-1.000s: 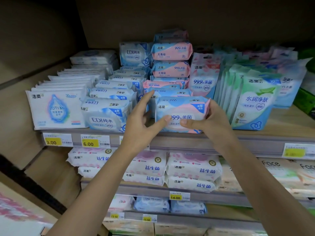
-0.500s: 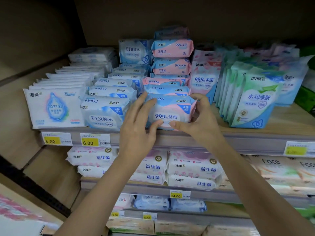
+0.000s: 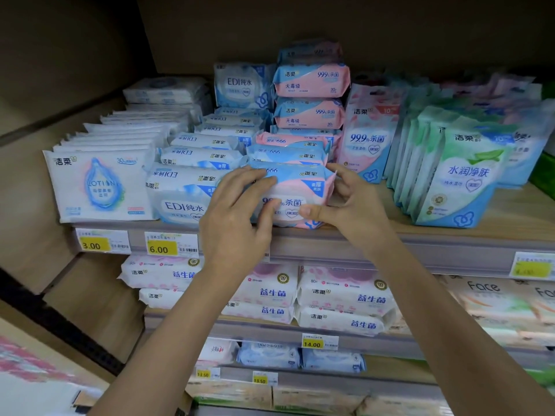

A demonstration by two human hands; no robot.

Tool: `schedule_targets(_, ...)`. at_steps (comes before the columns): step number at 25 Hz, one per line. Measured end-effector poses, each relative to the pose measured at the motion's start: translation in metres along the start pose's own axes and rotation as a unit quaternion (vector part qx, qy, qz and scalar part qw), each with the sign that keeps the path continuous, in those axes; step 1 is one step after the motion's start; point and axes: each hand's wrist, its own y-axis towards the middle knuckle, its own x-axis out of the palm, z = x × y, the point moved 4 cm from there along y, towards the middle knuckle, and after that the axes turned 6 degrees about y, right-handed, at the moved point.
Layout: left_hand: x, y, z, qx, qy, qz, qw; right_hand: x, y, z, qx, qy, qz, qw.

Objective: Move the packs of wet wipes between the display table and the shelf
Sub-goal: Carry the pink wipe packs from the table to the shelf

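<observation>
The left grip holds the left end of a pink-and-blue wipes pack, with fingers curled over its top edge and the thumb pressed on its front. The right grip holds the right end, thumb on the front face and fingers bent round the side. The pack stands at the near edge of the top shelf, at the front of a row of like packs running to the far side. Just left of it lies a blue EDI pack, and further left a white lotion pack. To the right stand pink upright pouches, then green pouches. Yellow price tags reading 3.00 and 6.00 sit on the shelf lip. On the shelf below lie white-and-pink packs.
</observation>
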Motion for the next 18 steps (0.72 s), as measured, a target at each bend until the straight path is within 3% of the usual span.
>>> schedule_targets(5, -0.004, 0.003, -0.001, -0.028, -0.030, -0.025, 0.999, -0.003, -0.009, -0.003, -0.045, -0.111, 0.031, 0.992)
schedule_targets(8, -0.007, 0.001, -0.001, -0.039, -0.064, -0.030, 0.997, -0.002, -0.021, -0.009, -0.102, -0.153, 0.091, 0.979)
schedule_targets(18, -0.029, 0.000, -0.003, -0.079, -0.138, -0.015, 0.987, -0.004, -0.043, -0.027, -0.176, -0.162, 0.178, 0.954)
